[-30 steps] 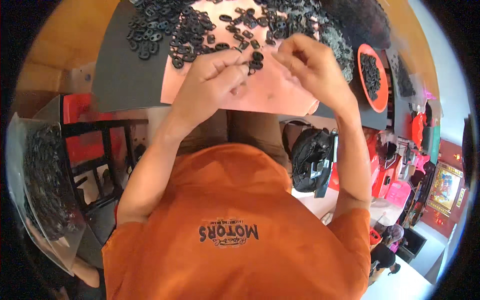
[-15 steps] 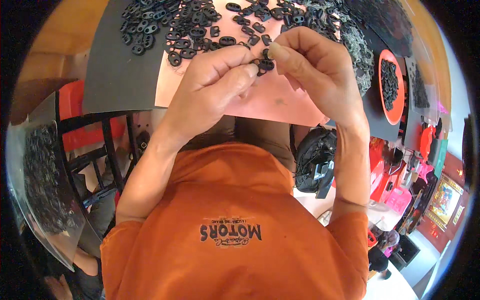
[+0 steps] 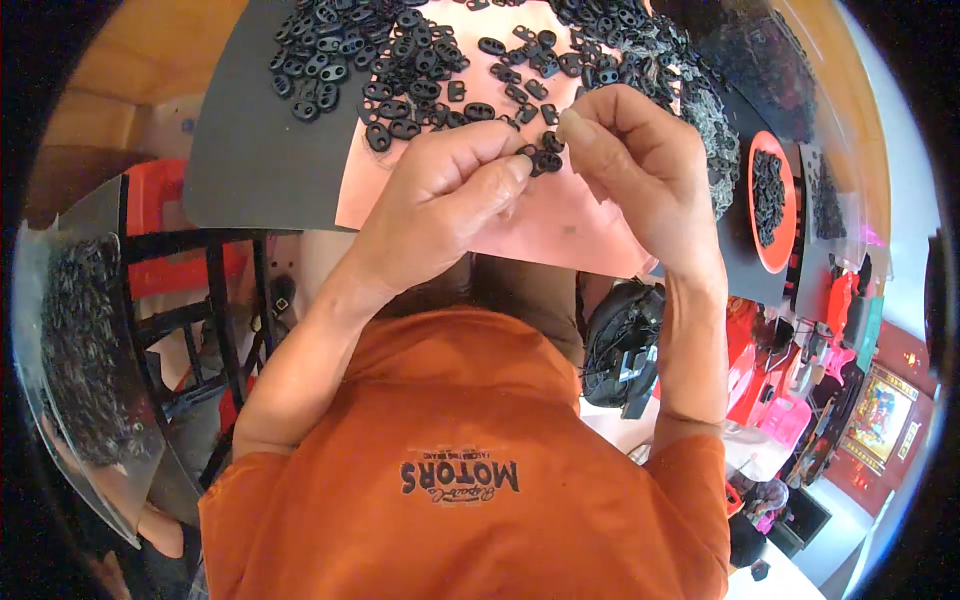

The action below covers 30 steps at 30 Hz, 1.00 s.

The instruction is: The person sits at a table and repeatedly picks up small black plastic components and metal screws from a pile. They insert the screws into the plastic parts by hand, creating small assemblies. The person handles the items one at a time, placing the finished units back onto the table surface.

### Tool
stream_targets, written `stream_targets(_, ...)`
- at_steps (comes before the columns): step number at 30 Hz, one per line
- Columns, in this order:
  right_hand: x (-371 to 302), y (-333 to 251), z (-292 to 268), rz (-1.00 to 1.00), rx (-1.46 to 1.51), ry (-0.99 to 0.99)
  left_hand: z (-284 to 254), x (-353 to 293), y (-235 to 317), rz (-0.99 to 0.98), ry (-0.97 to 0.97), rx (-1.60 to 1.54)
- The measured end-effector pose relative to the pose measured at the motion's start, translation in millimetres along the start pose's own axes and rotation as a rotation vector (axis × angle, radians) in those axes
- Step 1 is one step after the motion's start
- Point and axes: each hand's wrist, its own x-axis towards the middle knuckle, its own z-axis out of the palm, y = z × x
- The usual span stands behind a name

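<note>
My left hand [image 3: 445,195] is closed in a pinch, thumb against forefinger, on a small black two-hole cord lock [image 3: 546,162] that juts past the fingertips. Close by on the right, my right hand [image 3: 640,170] is bent with thumb and forefinger pressed together. Anything between those fingertips is too small to make out. Beyond both hands, many more black cord locks [image 3: 420,70] lie scattered over a pink sheet [image 3: 540,235] on the dark table.
A dark grey board [image 3: 260,165] covers the table's left part. Tangled grey-black pieces [image 3: 712,150] are heaped at the right. An orange-red plate [image 3: 785,255] farther right holds black parts. A clear bag [image 3: 95,350] of black pieces is at the far left, beside a black metal frame [image 3: 215,290].
The whole view has shifted, so the table sits lower and more to the right. Both hands keep nearly the same pose, the left still pinching the cord lock.
</note>
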Motion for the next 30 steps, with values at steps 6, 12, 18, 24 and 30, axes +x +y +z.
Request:
stream_targets(6,0.2,6.0,0.8,-0.023,-0.131,-0.060,1.3,-0.3,0.3,-0.013,-0.001,-0.033)
stream_targets(12,-0.9,1.6,1.5,-0.024,-0.166,-0.018,-0.1,0.1,-0.1,0.021,0.011,-0.015)
stream_targets(18,-1.3,3.1,4.5,-0.066,-0.180,-0.035,2.4,-0.5,1.0,0.043,0.027,-0.038)
stream_targets(24,-2.5,-1.5,4.7,0.011,-0.170,-0.045,0.0,-1.4,0.2,0.029,0.013,-0.044)
stream_targets(30,-3.2,1.7,8.4,-0.022,-0.148,0.004,0.7,-0.9,0.4,0.059,0.017,-0.061)
